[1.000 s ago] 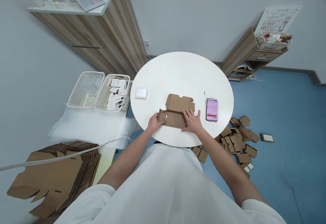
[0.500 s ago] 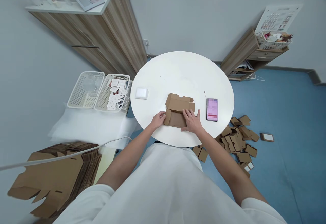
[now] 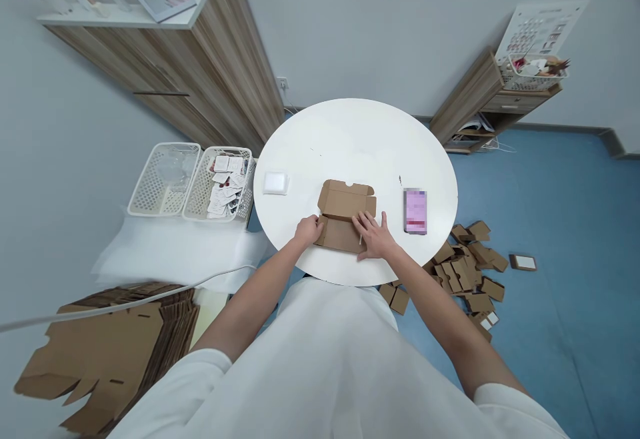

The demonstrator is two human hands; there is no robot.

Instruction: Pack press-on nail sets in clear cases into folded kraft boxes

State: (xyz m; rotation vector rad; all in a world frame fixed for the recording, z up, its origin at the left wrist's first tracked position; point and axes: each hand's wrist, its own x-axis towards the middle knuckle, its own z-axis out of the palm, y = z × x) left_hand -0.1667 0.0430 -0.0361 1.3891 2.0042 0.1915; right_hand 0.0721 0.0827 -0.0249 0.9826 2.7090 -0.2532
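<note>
A small brown cardboard box, partly folded with its lid flap lying open toward the far side, rests on the near part of a round white table. My left hand presses against the box's left end, fingers curled round the folded side flap. My right hand lies on the box's right end, fingers spread flat over the cardboard.
A phone lies right of the box, a white square pad to its left. Two white baskets stand on a side surface at left. Flat cardboard blanks are stacked at lower left; folded boxes litter the blue floor.
The left side flap, spread out flat a second ago, has been folded inward by my left hand. My right hand has shifted slightly left along the box.
</note>
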